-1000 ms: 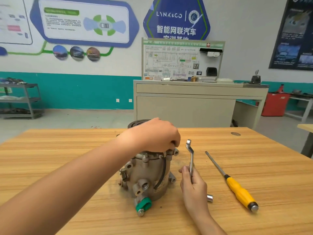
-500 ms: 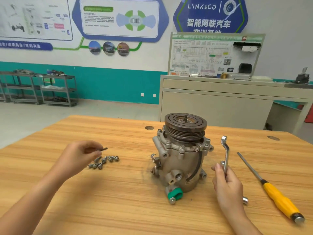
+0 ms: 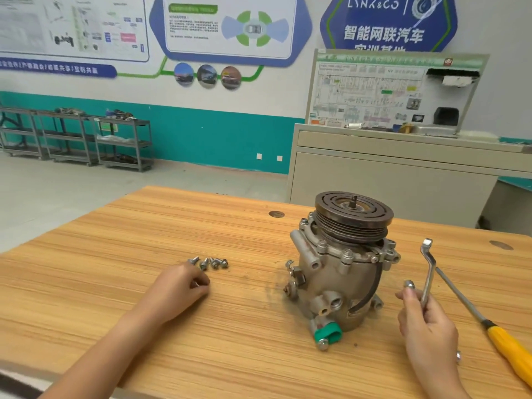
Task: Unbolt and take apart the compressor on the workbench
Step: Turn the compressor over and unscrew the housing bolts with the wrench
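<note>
Unbolting step: my left hand [image 3: 180, 286] curls beside the loose bolts [image 3: 208, 262], I can't tell if pinching one; right hand [image 3: 426, 321] grips the wrench [image 3: 429, 272]. Next: wrench onto a compressor [image 3: 339, 272] flange bolt.

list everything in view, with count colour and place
compressor: one, grey with dark pulley, upright on the workbench
cap: one, green, low on the compressor's front
bolts: at least four, silver, loose on the workbench left of the compressor
wrench: one, silver, in the right hand
screwdriver: one, yellow handle, lying on the workbench far right
workbench: one, light wood, foreground
cabinet: one, beige, behind the workbench
shelves: a few, grey, back left by the wall
left hand: one, fingers curled, beside the bolts
right hand: one, gripping the wrench, right of the compressor
</note>
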`<action>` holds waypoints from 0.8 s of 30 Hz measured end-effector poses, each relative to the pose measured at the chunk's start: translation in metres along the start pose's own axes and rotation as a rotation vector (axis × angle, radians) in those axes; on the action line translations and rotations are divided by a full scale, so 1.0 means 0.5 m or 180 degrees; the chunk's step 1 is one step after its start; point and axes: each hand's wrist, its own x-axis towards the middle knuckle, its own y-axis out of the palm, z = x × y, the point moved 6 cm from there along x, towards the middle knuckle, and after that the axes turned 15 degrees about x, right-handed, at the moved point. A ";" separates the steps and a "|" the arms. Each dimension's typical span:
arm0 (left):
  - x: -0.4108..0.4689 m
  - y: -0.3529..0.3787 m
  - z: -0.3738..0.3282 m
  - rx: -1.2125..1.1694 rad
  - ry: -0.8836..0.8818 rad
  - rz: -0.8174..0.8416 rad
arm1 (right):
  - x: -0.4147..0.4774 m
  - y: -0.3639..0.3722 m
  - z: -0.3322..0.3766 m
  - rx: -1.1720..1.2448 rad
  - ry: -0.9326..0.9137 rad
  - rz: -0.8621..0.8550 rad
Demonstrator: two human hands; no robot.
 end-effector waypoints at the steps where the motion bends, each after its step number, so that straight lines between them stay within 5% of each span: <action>1: 0.006 0.007 -0.003 0.0150 0.0035 0.0005 | 0.000 0.000 0.000 -0.0002 0.0019 0.0010; 9: 0.024 0.024 -0.007 0.0351 -0.0027 -0.0296 | -0.013 0.019 0.026 -0.0047 -0.0245 0.0292; 14: 0.026 -0.024 -0.076 -0.0731 0.0280 -0.0703 | -0.021 0.027 0.034 -0.0146 -0.0387 0.0373; 19: 0.065 -0.026 -0.241 -0.2124 0.0838 0.0541 | -0.020 0.019 0.035 -0.0183 -0.0413 0.0121; 24: 0.079 -0.008 -0.304 -0.2605 0.0940 0.0854 | -0.014 0.013 0.033 -0.0123 -0.0309 0.0052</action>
